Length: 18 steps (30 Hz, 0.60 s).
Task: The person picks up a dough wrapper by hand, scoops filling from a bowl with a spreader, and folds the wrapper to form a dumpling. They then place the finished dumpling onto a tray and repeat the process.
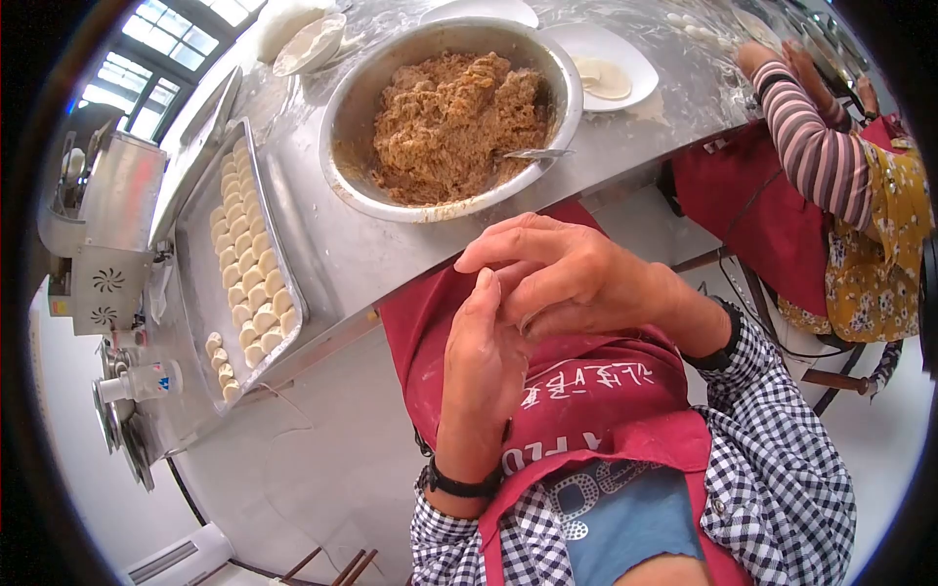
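Note:
Both of my hands meet in front of the red apron [596, 391], just below the table edge. My left hand [484, 352] is upright with its fingers closed, mostly behind the other hand. Over it lies my right hand [576, 273], fingers bent and pressed together; what they hold, if anything, is hidden. Beyond them stands a large metal bowl [337, 181] of brown filling [454, 122], with a spoon handle [537, 153] at its right side. A white plate [635, 73] with flat round wrappers [603, 78] is behind the bowl's right side.
At the left, a metal tray [200, 327] carries rows of dumplings [249, 254]. A bowl of flour [311, 44] stands at the back left, and a machine [112, 234] at far left. Another person's striped sleeve [806, 137] and hands are at the upper right, near dough pieces [694, 27].

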Each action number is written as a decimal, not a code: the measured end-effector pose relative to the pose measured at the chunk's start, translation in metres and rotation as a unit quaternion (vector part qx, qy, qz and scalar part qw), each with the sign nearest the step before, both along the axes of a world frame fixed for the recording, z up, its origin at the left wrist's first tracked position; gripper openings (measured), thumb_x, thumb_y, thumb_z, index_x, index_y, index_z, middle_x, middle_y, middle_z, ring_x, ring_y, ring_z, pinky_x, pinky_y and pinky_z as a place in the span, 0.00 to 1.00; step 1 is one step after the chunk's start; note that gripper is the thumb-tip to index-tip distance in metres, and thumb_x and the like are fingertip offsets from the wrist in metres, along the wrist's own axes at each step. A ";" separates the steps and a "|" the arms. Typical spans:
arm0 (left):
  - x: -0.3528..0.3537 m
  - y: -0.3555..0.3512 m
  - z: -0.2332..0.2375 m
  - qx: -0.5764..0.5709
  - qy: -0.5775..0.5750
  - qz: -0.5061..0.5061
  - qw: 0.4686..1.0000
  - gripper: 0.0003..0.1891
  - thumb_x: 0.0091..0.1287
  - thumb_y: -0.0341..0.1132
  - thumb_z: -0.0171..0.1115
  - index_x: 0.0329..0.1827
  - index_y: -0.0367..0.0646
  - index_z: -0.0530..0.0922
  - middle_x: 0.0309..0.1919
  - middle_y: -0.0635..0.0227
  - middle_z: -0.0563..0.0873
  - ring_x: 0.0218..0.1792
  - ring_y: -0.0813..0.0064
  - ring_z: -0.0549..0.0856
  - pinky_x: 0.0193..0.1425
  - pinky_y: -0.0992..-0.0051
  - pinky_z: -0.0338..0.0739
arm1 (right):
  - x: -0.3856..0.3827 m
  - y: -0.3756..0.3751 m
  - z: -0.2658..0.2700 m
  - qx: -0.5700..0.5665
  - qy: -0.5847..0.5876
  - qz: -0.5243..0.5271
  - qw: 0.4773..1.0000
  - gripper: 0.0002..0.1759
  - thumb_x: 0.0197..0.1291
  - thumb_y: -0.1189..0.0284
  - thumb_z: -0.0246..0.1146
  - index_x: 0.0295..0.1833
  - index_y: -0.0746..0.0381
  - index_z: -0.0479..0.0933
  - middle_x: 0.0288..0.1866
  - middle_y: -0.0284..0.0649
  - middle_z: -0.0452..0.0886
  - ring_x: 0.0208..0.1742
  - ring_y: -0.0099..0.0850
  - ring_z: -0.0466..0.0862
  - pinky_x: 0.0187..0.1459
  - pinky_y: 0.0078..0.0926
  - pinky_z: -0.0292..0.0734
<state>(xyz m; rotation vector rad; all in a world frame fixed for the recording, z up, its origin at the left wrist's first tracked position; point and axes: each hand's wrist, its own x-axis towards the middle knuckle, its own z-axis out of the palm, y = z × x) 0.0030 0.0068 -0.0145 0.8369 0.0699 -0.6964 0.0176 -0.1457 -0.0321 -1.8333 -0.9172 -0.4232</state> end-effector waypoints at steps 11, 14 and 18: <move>0.000 0.001 -0.005 -0.004 0.017 0.006 1.000 0.24 0.73 0.46 0.37 0.58 0.33 0.65 0.51 0.59 0.76 0.51 0.68 0.77 0.51 0.71 0.74 | 0.001 -0.002 -0.005 -0.022 0.005 0.040 0.999 0.10 0.35 0.74 0.68 0.28 0.60 0.76 0.53 0.42 0.75 0.56 0.42 0.74 0.55 0.39 0.69; 0.000 0.000 0.001 -0.006 0.021 0.004 1.000 0.24 0.73 0.46 0.38 0.58 0.33 0.65 0.52 0.59 0.75 0.51 0.68 0.77 0.51 0.70 0.74 | -0.004 0.001 -0.001 -0.004 0.049 -0.002 0.999 0.08 0.36 0.76 0.67 0.25 0.60 0.75 0.52 0.42 0.76 0.56 0.41 0.73 0.54 0.36 0.70; 0.002 0.002 -0.006 -0.010 -0.004 -0.017 1.000 0.25 0.72 0.47 0.37 0.60 0.33 0.64 0.55 0.59 0.74 0.53 0.68 0.76 0.51 0.69 0.74 | -0.005 -0.002 -0.002 0.030 0.041 -0.027 0.998 0.08 0.36 0.76 0.67 0.24 0.60 0.75 0.49 0.41 0.77 0.52 0.39 0.76 0.50 0.33 0.73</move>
